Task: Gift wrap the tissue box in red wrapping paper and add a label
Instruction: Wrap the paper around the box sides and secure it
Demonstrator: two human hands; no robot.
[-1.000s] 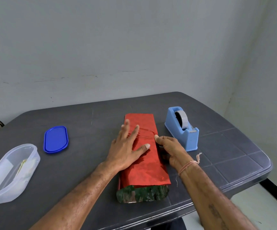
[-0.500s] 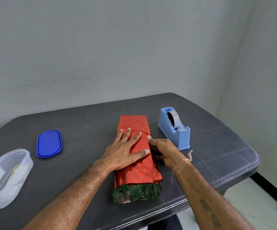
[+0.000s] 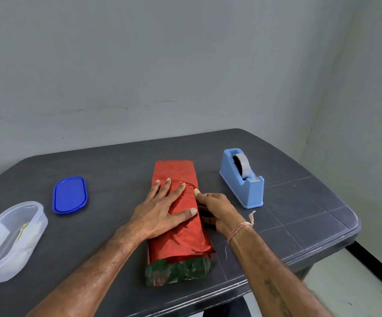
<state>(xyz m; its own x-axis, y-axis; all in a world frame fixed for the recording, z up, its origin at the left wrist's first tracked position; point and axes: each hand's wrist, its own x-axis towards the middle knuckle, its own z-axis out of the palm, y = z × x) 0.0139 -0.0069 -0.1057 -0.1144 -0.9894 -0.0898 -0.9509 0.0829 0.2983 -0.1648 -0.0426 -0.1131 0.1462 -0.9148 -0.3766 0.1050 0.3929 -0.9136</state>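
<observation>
Dark table [image 3: 299, 202]. Tissue box [image 3: 178, 272] lies just left of tape dispenser [image 3: 242, 179], with red wrapping paper [image 3: 174, 170] round body. Near end bare green: ends unfolded, no label seen. Left hand [image 3: 162, 211] grip spread flat on paper. Right hand [image 3: 217, 209] grip pinching paper edge.

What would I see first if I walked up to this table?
The red wrapping paper in the middle, with the left hand flat on top and the right hand at its right side. The tissue box shows a green end nearest us, and a blue tape dispenser stands to the right.
</observation>
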